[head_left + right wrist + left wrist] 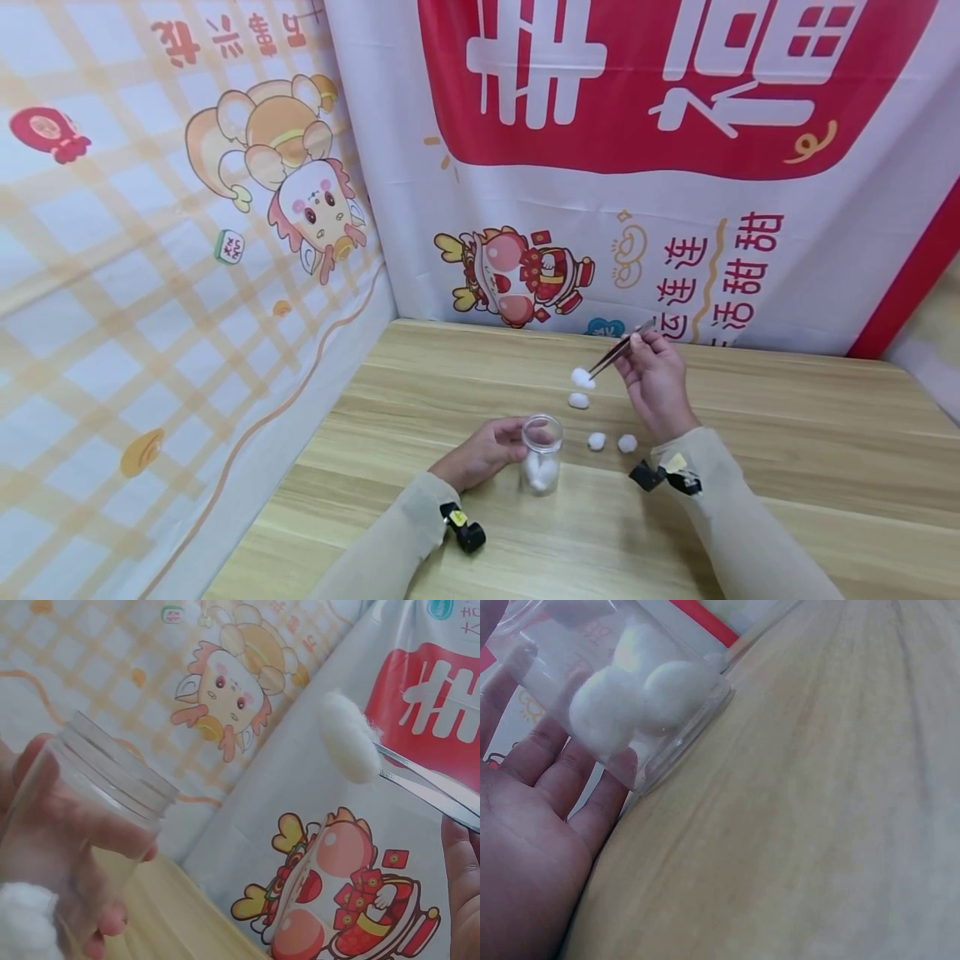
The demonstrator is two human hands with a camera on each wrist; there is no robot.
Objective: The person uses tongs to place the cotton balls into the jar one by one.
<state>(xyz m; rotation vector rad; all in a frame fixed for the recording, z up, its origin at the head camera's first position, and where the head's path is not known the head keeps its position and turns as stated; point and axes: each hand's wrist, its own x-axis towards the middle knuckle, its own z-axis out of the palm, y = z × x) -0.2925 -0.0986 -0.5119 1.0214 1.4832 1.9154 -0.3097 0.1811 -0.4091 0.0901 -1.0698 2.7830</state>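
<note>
1. Head view: the left hand has its fingers bent round a clear jar. White balls sit inside, next to those fingers.
2. The right hand pinches tweezers, fingers almost closed. The tips hold a fluffy ball out past the fingers.
3. Three loose balls lie on the worktop, closer to the person than the right fingers.

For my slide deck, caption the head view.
Right hand holds a cotton ball in tweezers; left hand grips a clear jar with more inside.
</note>
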